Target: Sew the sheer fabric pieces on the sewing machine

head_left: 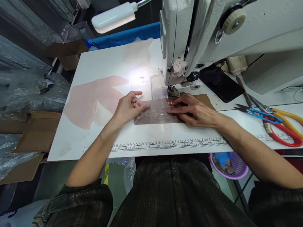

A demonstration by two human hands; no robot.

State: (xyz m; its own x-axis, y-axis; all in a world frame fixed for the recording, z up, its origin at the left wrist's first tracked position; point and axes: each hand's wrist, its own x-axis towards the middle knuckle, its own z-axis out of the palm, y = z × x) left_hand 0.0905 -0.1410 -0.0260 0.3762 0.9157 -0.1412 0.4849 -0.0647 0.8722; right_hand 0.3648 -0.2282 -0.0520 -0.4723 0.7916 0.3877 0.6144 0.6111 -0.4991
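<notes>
A brown, partly sheer fabric piece [157, 114] lies flat on the white table [99, 66] under the presser foot [174, 92] of a white sewing machine [189, 34]. My left hand [129, 107] rests on the fabric's left edge, fingers curled and pinching it. My right hand [193, 110] lies flat on the fabric's right part, fingers stretched toward the needle. A small red and white tag [169, 102] sits near my right fingertips.
Pale pink fabric pieces [94, 99] lie left of my hands. Blue snips [258, 113] and red and yellow scissors [284, 130] lie at the right. A black phone [221, 82] sits behind the machine. A lamp [113, 17] hangs above. A purple basket [228, 165] sits below the table edge. A printed ruler [165, 145] runs along the front.
</notes>
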